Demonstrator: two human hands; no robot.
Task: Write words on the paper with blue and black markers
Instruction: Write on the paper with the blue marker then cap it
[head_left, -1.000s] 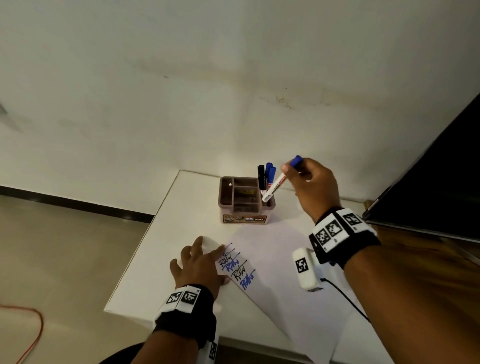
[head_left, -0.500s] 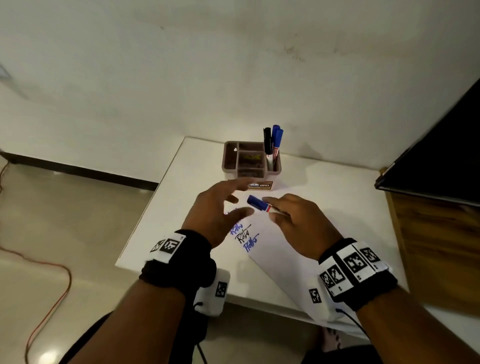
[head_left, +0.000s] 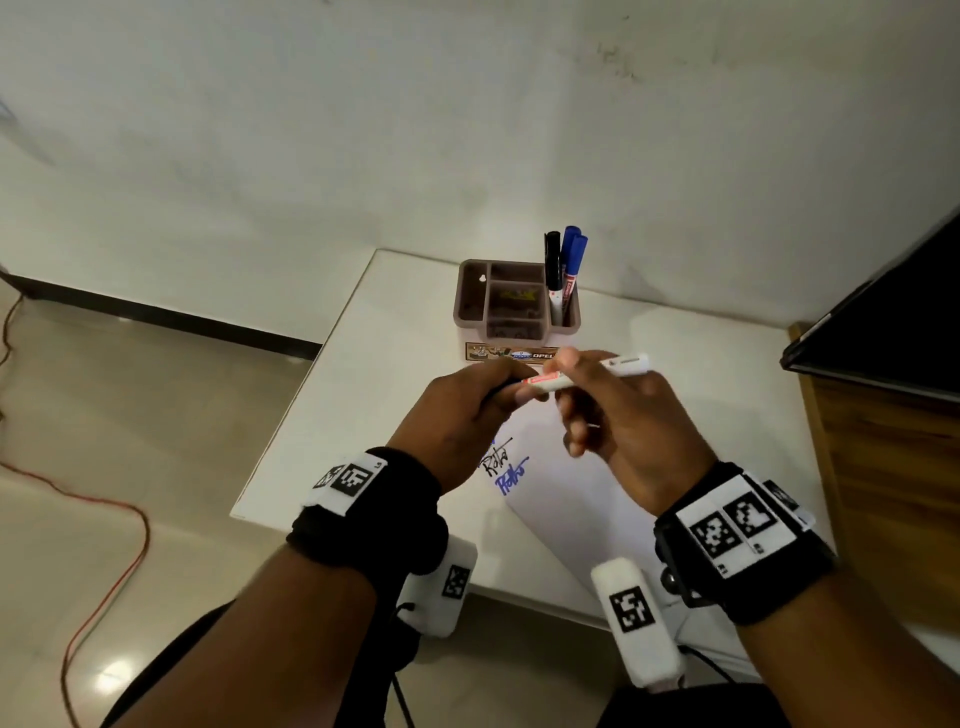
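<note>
White table (head_left: 395, 322) against a pale wall, both hands meeting over the paper (head_left: 561, 499) around 1 marker (head_left: 618, 366).
Left hand (head_left: 462, 415) has its fingers curled tight round the marker's left end, hiding that end. The right hand (head_left: 634, 431) pinches the white barrel between thumb and forefinger, its other fingers loosely bent, and the barrel's tail sticks out to the right. The marker lies nearly level above the sheet, just in front of the brown organizer (head_left: 470, 312). In the organizer's right compartment, 1 black marker (head_left: 552, 254) and 2 blue markers (head_left: 574, 249) stand upright. Handwritten words (head_left: 501, 467) in black and blue show on the paper below the left hand.
</note>
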